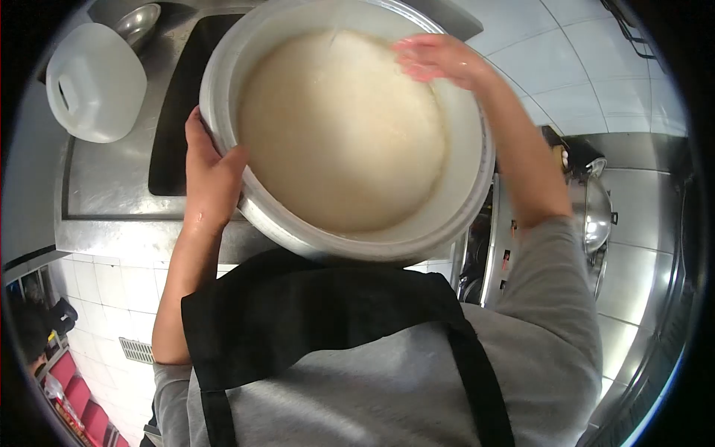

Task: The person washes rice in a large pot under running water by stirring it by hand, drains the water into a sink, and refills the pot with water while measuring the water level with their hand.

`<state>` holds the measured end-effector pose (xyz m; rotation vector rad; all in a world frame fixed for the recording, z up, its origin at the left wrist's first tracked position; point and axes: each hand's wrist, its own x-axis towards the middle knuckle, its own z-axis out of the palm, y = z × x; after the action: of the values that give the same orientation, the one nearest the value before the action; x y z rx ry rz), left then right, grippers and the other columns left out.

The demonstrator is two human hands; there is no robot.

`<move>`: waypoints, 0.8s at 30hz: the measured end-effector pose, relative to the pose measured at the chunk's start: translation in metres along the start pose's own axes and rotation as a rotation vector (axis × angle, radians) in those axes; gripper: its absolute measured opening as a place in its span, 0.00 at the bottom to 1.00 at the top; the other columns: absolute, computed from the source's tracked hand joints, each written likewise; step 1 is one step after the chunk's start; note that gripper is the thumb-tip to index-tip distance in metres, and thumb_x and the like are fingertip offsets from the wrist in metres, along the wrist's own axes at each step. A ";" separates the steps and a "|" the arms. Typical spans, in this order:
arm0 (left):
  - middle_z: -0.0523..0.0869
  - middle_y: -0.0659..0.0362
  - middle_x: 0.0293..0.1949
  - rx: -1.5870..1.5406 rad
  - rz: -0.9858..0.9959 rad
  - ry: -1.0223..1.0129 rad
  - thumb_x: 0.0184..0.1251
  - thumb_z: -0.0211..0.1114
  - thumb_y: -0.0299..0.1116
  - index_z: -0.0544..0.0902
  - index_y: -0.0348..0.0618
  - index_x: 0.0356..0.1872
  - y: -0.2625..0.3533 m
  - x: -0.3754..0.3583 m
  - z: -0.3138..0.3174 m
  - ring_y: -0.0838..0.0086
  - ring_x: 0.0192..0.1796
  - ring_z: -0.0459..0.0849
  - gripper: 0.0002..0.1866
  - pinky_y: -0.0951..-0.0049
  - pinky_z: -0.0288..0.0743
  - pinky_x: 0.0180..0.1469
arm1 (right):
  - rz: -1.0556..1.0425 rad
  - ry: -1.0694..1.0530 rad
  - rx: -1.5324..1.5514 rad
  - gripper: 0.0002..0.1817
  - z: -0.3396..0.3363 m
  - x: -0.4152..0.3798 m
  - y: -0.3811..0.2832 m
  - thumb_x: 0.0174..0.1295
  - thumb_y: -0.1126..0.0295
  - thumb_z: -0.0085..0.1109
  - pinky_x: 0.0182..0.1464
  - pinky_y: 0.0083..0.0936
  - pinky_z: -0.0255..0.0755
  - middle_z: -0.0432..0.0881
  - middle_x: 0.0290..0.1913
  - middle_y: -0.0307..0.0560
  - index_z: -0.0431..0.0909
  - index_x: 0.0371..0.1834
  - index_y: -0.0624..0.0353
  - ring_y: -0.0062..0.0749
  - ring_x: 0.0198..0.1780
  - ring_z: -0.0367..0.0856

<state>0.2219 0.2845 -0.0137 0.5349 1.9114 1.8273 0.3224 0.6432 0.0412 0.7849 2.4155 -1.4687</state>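
A large metal pot (287,231) of pale, cloudy liquid (342,134) fills the upper middle of the view, over the counter edge in front of my body. Its left rim is in the grip of my left hand (212,175), with the thumb on the inner side and the fingers round the outside. My right hand (441,58) is at the far right of the pot, over the inner wall at the liquid's edge. Its fingers are stretched out, wet and slightly blurred. Anything lying beneath the cloudy surface is hidden.
On the steel counter (112,182) to the left are a white plastic jug (108,86) and a shiny metal bowl-shaped utensil (138,26). A dark sink basin (167,141) lies beside the pot. To the right stands a stove (488,249) with a domed metal lid (596,212).
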 end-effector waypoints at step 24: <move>0.70 0.43 0.57 0.016 0.010 0.010 0.49 0.57 0.22 0.52 0.26 0.65 -0.001 -0.001 0.000 0.63 0.58 0.71 0.39 0.70 0.62 0.63 | 0.192 -0.253 0.239 0.17 0.012 -0.027 -0.023 0.63 0.65 0.48 0.46 0.33 0.76 0.82 0.43 0.51 0.76 0.48 0.67 0.35 0.42 0.81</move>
<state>0.2228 0.2839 -0.0142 0.5425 1.9352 1.8259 0.3317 0.6151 0.0650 0.7982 1.9503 -1.6833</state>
